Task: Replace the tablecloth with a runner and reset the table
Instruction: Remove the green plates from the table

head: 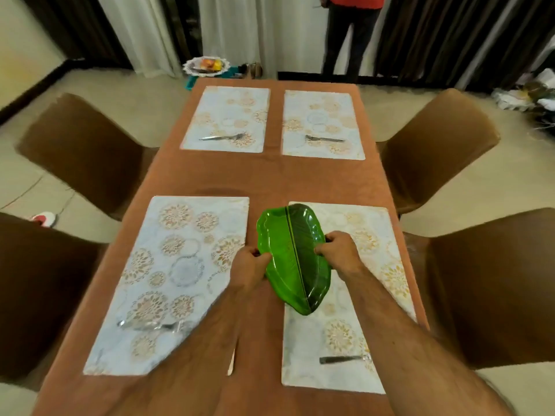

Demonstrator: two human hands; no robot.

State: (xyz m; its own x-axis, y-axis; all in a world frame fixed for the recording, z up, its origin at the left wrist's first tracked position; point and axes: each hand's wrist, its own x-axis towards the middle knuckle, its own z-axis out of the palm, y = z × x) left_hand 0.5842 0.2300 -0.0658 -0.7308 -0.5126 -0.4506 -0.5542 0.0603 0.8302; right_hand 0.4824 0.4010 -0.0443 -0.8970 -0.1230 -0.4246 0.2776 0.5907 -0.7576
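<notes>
The left hand (247,265) and right hand (338,252) grasp the green leaf-shaped plate (292,259) by its 9 and 3 o'clock rims, tilted above the near-right placemat (360,295). Four placemats with cutlery lie on the brown-clothed tabletop (264,178), brown chairs (87,151) alongside, curtains (234,28) at 12 o'clock.

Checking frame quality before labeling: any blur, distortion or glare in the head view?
Head view: strong wide-angle distortion, table edges splay and the chairs bow outward; motion blur softens the near left fork and the floor clutter at far right; the green leaf plate held by the left hand and right hand stays fairly sharp; lighting flat, soft sheen on the plate, no harsh glare.
</notes>
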